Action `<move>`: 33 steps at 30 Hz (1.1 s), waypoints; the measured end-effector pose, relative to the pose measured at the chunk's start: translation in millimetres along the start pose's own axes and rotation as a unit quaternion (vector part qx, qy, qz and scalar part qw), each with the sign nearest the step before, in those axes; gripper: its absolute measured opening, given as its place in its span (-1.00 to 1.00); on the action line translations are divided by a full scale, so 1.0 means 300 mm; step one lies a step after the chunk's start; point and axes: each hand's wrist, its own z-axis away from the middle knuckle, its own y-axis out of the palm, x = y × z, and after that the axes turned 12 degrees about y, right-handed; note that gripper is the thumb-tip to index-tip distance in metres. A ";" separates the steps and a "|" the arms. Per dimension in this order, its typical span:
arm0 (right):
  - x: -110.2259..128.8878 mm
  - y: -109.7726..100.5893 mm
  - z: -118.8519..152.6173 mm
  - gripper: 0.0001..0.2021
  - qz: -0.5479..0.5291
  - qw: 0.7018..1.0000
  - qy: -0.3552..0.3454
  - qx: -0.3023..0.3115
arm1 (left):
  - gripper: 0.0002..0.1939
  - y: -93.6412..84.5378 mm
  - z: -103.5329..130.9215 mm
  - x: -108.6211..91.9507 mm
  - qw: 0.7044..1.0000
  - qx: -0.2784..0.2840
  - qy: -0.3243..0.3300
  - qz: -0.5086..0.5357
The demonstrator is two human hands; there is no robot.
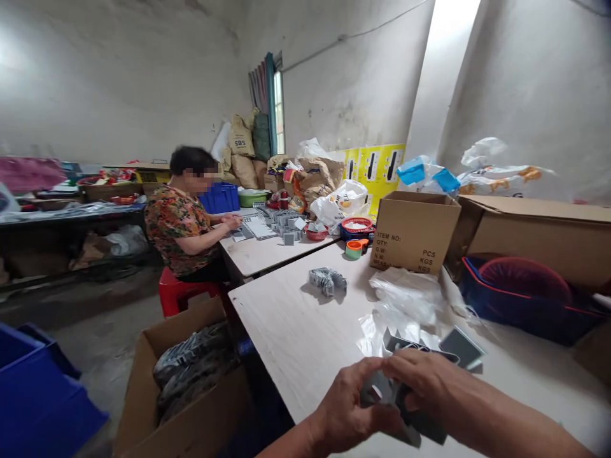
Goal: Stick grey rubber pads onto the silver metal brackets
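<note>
Both my hands are closed around a few grey, flat-sided plastic pieces (408, 429) above the near table. My left hand (351, 397) grips them from the left, thumb below and fingers on top. My right hand (424, 381) wraps over their upper right side. The fingers hide much of their shape. Just beyond my hands lies another grey angular piece (462, 346) with a square plate. Clear plastic bags (408, 292) are spread behind it. Farther off on the table sits a wrapped bundle of grey pieces (328, 281).
A cardboard carton (413, 232) and a dark blue basket (525, 302) stand along the right side. A tape roll (354, 250) lies near the table's back edge. At left, an open carton (143, 381) holds bagged grey pieces. A co-worker (179, 222) sits at the adjoining table.
</note>
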 end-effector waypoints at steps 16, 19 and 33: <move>0.052 0.073 -0.164 -0.76 -0.163 0.976 -0.018 -0.140 | -0.31 -0.171 0.129 0.009 0.987 -0.136 -0.027 0.079; 0.061 0.084 -0.151 -0.66 -0.145 0.982 -0.040 -0.118 | -0.32 -0.173 0.130 0.000 0.990 -0.127 -0.033 0.054; -0.004 0.200 -0.152 -0.59 -0.260 0.960 0.008 -0.106 | -0.81 -0.127 0.110 0.087 0.973 -0.102 -0.151 0.141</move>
